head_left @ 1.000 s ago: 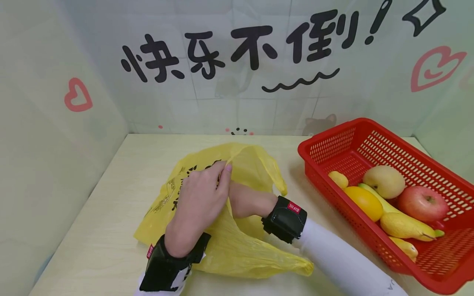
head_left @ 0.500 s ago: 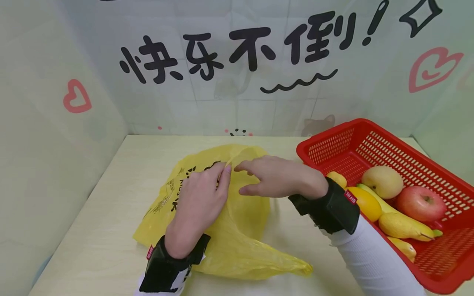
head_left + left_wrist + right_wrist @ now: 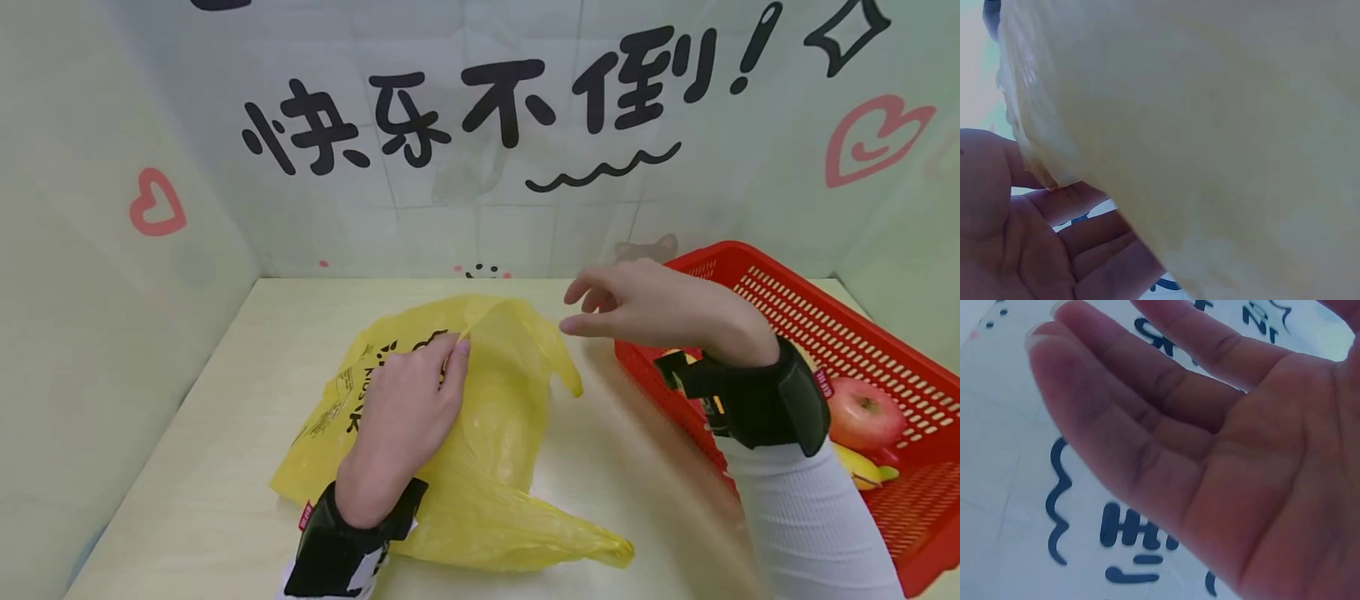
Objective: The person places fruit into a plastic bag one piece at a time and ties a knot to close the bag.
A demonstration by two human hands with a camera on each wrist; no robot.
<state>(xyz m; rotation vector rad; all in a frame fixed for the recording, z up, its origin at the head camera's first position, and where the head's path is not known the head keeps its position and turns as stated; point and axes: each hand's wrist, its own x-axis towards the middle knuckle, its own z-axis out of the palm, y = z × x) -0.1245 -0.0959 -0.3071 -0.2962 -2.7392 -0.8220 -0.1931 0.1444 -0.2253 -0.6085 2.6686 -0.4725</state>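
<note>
A yellow plastic bag (image 3: 487,433) with dark print lies on the table, its mouth spread toward the right. My left hand (image 3: 408,412) pinches the upper edge of the bag between thumb and fingers. In the left wrist view the bag (image 3: 1210,137) fills most of the picture, with its edge at the thumb and forefinger of my left hand (image 3: 1041,231). My right hand (image 3: 660,304) is in the air over the left rim of the red basket (image 3: 795,283), fingers loosely bent. Nothing lies on its palm in the right wrist view, where the hand (image 3: 1210,450) faces the printed wall.
In the basket, an apple (image 3: 862,412) and part of a yellow fruit (image 3: 858,467) show; my right wrist and sleeve cover other contents. A printed white wall (image 3: 495,175) stands behind the pale wooden table (image 3: 217,400).
My right hand has come out of the bag and moved right and up to the basket's rim, holding nothing. My left hand has kept its pinch on the bag.
</note>
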